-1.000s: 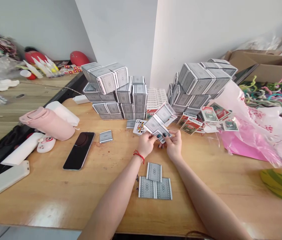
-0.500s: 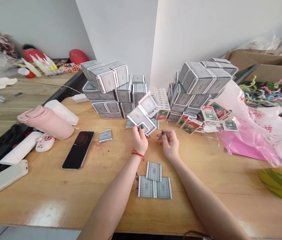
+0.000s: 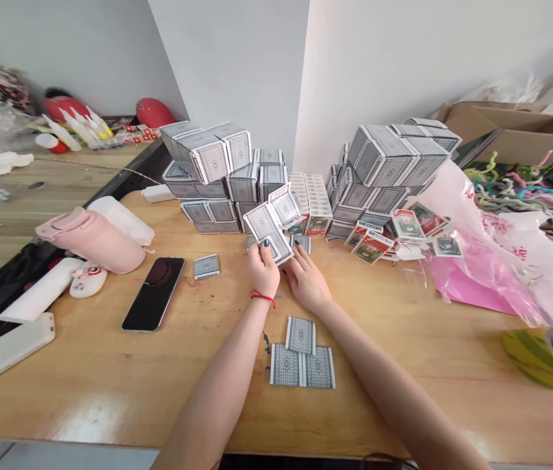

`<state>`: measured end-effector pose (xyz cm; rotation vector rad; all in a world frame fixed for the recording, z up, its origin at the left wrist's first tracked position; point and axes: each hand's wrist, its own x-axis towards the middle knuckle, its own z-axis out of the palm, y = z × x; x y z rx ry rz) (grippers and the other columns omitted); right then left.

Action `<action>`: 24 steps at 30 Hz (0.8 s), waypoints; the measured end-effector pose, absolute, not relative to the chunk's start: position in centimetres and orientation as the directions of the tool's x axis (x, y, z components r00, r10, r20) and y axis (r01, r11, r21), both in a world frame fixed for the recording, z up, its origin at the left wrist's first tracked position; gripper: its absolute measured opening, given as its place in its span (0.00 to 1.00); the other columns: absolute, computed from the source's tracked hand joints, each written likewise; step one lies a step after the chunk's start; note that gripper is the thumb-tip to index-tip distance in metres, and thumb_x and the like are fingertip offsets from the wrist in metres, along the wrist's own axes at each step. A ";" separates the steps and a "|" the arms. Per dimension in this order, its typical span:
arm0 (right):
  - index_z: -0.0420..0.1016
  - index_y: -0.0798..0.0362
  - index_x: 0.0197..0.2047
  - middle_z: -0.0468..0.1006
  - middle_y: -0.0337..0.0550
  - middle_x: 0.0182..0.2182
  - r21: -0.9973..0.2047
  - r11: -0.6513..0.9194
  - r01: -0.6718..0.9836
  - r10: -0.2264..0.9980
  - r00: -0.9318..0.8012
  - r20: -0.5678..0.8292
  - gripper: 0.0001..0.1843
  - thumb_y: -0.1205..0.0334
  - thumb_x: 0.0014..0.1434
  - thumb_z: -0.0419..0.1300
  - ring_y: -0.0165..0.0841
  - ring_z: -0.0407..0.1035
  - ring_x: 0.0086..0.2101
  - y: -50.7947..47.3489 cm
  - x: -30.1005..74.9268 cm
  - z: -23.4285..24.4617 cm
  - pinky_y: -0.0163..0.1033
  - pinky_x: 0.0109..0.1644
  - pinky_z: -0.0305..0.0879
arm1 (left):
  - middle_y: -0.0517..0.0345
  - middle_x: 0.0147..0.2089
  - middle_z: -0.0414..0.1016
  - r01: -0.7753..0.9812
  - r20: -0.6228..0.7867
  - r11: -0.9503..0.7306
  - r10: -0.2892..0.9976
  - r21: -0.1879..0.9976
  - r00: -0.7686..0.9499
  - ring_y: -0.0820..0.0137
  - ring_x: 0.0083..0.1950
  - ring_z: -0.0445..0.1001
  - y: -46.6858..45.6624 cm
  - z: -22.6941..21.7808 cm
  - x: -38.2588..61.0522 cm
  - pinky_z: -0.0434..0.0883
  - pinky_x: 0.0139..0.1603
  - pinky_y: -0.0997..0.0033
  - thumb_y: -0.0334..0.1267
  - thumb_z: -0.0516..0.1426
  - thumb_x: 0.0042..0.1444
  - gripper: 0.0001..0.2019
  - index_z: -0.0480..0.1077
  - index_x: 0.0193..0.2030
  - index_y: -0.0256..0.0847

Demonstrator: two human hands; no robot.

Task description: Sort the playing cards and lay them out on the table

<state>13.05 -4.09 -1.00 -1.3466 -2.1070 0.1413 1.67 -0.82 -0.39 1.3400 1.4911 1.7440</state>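
Several joined playing cards [image 3: 269, 225], grey patterned backs toward me, are gripped between the thumb and fingers of my left hand [image 3: 264, 269]. A red-printed edge shows at their top. To the right and just below them, my right hand [image 3: 307, 277] reaches forward palm down, fingers stretched out. Its fingertips are close to a patterned card [image 3: 301, 244] lying behind; whether they touch it I cannot tell. Between my forearms lie three folded cards, the upper one [image 3: 300, 335] overlapping the two below. Another folded card [image 3: 206, 266] rests alone to the left.
Card-built blocks form a left stack [image 3: 215, 163] and a right stack [image 3: 388, 163]. Card boxes [image 3: 373, 245] lie by pink plastic wrapping [image 3: 482, 261]. Tape [image 3: 540, 356] sits at right; a phone [image 3: 153, 294] and pink bottle [image 3: 94, 238] at left.
My left hand has shifted slightly left with the cards, which have tilted. My right hand has moved left and forward, from curled fingers to stretched ones.
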 end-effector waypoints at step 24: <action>0.71 0.56 0.29 0.75 0.50 0.28 -0.200 0.493 0.847 0.833 -0.393 0.389 0.09 0.73 0.52 0.50 0.38 0.66 0.32 -2.2 12.2 -2.0 0.39 0.36 0.63 | 0.52 0.32 0.71 0.185 0.337 -0.285 0.856 0.940 -0.391 0.69 0.34 0.70 -1.0 -0.2 2.0 0.65 0.34 0.72 0.50 0.46 0.57 0.17 0.65 0.34 0.38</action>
